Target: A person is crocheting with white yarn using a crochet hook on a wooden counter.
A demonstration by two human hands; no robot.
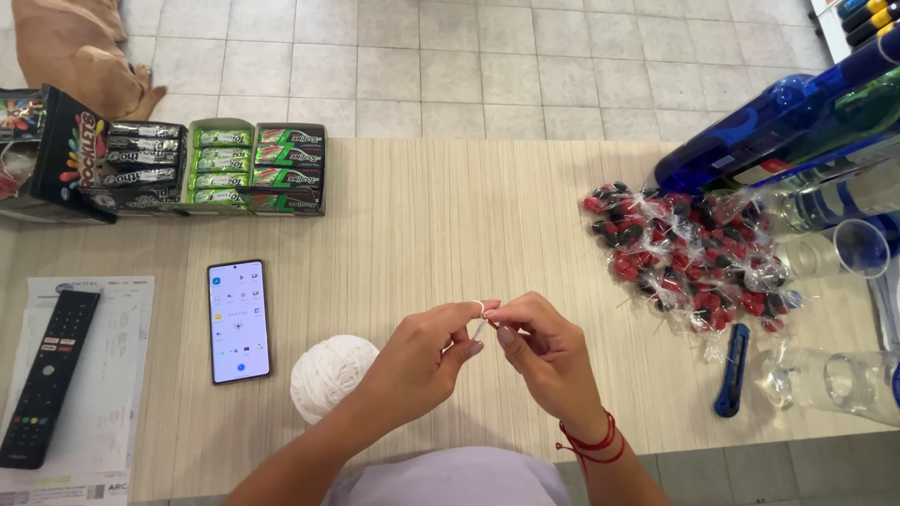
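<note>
Both hands up over the surface [450,215]: left hand [417,361] and right hand [548,351] each pinching a thin white string [481,319] between fingertips; light, limp stuff, best gripped near its end, ball of yarn [330,375] below

Left hand [424,361] and right hand [547,354] pinching white thread [480,319] together above the counter's near edge, white yarn ball [330,377] just left, phone [238,321] beyond, wrapped lollipops [689,258] toward right edge
</note>
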